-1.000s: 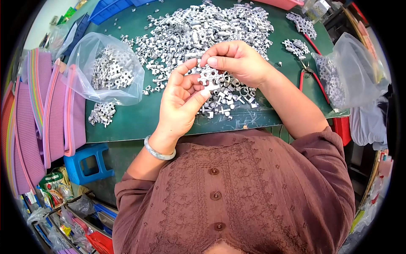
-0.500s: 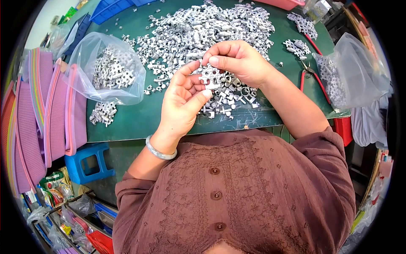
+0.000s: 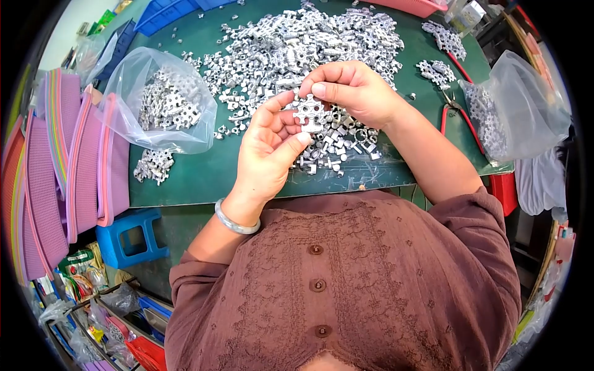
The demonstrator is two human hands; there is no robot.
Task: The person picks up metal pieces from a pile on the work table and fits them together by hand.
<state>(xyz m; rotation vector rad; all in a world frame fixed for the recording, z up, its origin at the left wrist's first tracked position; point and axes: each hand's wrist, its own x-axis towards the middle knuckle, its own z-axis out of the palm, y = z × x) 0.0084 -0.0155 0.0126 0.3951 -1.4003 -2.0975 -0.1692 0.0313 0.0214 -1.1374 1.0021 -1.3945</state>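
Observation:
A small silvery metal part with round holes (image 3: 310, 111) is held up over the front of a large heap of loose metal pieces (image 3: 315, 43). My left hand (image 3: 272, 139), with a pale bangle on its wrist, grips the part's left and lower edge between thumb and fingers. At the part's top, my right hand (image 3: 352, 89) has thumb and index finger pinched together; what lies between those fingertips is too small to make out.
A clear bag of metal parts (image 3: 170, 108) lies left on the green table (image 3: 241, 185), a small pile (image 3: 153, 166) before it. On the right are red-handled pliers (image 3: 453, 111), another bag (image 3: 526, 111) and part clusters (image 3: 436, 72). A blue stool (image 3: 131, 238) stands below left.
The whole view has shifted very slightly. Both hands keep nearly the same pose around the metal part, which appears turned a little.

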